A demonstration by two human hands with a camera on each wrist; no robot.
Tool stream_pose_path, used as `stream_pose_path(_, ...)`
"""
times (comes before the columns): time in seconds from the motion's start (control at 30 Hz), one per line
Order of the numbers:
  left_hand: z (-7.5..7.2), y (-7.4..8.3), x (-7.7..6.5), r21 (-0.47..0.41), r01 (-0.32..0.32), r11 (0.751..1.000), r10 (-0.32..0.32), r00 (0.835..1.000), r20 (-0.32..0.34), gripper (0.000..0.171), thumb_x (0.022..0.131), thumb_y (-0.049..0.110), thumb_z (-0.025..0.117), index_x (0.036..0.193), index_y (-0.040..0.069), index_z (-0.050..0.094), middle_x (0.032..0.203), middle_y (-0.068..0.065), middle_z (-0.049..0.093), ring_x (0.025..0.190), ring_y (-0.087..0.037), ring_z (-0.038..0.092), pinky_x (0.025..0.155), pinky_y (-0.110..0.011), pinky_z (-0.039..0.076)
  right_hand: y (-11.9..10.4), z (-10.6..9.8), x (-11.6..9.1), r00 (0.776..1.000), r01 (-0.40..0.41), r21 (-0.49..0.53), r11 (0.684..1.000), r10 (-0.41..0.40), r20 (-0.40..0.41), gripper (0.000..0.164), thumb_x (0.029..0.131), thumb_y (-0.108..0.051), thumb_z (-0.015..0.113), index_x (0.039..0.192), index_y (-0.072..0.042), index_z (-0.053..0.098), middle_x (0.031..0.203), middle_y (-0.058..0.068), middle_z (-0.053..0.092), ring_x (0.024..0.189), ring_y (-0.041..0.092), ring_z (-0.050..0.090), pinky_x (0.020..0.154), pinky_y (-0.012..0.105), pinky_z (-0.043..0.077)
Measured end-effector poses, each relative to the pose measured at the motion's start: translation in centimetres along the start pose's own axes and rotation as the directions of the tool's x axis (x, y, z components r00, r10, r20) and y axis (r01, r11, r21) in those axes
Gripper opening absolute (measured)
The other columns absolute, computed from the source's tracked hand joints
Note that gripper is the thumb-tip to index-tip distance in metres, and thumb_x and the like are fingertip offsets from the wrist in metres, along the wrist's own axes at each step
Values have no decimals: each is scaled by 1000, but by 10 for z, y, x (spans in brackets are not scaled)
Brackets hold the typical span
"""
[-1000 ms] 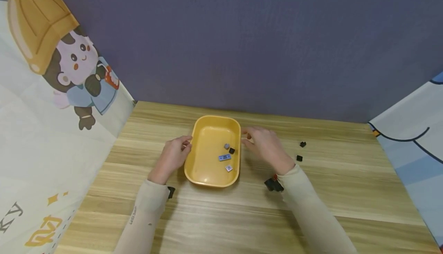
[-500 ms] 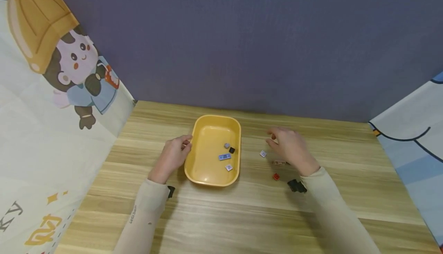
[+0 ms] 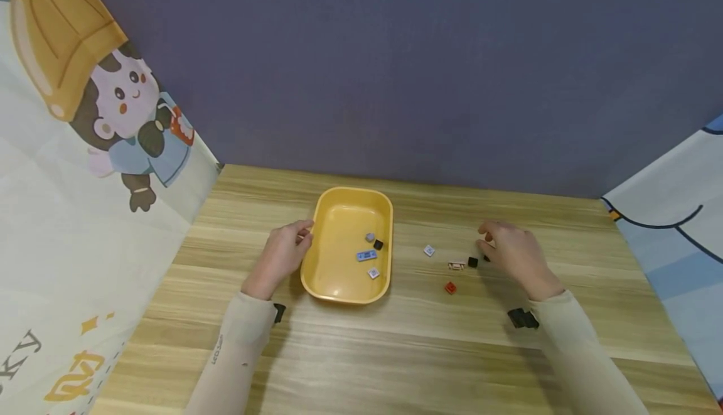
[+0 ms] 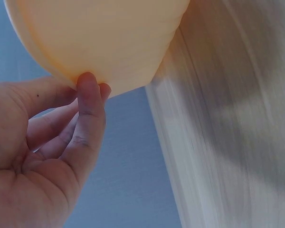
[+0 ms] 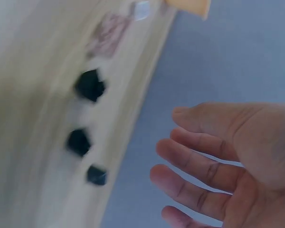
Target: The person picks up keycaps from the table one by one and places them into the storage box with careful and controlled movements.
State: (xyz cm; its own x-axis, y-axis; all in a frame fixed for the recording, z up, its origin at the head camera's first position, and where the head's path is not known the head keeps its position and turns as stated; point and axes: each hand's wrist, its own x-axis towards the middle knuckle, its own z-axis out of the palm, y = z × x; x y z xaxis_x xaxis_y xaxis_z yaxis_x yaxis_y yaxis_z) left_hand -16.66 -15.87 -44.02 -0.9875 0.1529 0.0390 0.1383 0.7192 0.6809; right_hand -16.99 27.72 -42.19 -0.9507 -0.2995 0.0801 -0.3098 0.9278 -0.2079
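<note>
The right grip [image 3: 514, 255] has been carried away from the rim of the yellow tray [image 3: 332, 245] and is held out at its three o'clock, released and loosely curved near small black pieces [image 3: 472, 262], though contact with the nearest cannot be judged from the blurred wrist view. The tray's rim is pinched at nine o'clock by the left grip [image 3: 278, 255], with a blue piece [image 3: 366, 255] lying inside toward four. On the worktop [image 3: 395, 365], a white tile [image 3: 429, 250] is seen at three and a red piece [image 3: 450, 288] near four.
</note>
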Motion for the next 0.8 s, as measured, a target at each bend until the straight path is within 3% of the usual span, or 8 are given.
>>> stream_pose_path(0.23,1,-1,0,0,9,1000,-9,1000,0,35,100,5,60,134,-5,59,110,-19,69,98,-30,68,77,-36,60,26,11,-15,996,-53,-15,998,54,68,29,94,-16,70,115,4,67,98,17,70,77,30,67,61,53,53)
stream_pose_path(0.47,1,-2,1,7,-4,1000,4,1000,-8,35,100,5,60,133,-6,59,109,-19,69,97,-30,69,77,-35,60,41,23,-19,992,-43,-8,999,44,121,25,91,-11,70,111,3,66,99,18,70,81,33,67,60,49,56)
stream_pose_path(0.8,1,0,0,8,10,1000,-10,1000,-4,35,100,5,60,133,-5,59,109,-19,69,97,-30,68,77,-36,60,47,34,-20,984,-79,-23,997,82,161,26,90,-13,70,112,1,67,107,22,68,94,42,65,72,61,54)
